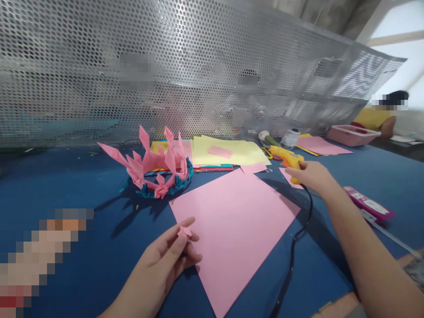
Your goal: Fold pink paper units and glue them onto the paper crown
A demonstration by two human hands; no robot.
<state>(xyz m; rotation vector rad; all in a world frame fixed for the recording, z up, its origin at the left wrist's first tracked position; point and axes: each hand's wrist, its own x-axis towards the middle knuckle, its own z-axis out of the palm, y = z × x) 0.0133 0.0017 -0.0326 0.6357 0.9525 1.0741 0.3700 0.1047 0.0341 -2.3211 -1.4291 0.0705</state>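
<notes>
Between the thumb and fingers of my left hand [165,251] is a small folded pink paper star [184,232], held above the left edge of a large pink paper sheet [235,225]. My right hand [314,174] grips a yellow hot glue gun [281,155] by its handle. The gun points left toward the back of the table, and its black cord [293,251] runs down to the front edge. Left of the sheet stands a crown of folded pink paper points [145,159] on a twisted blue paper base [172,187].
Yellow paper sheets [205,150] lie stacked behind the pink sheet. A white thread spool [290,138] and more pink paper [326,145] are at the back right, near a pink basket [353,136]. A purple box [369,203] lies right of my forearm. A perforated metal screen [198,57] borders the table.
</notes>
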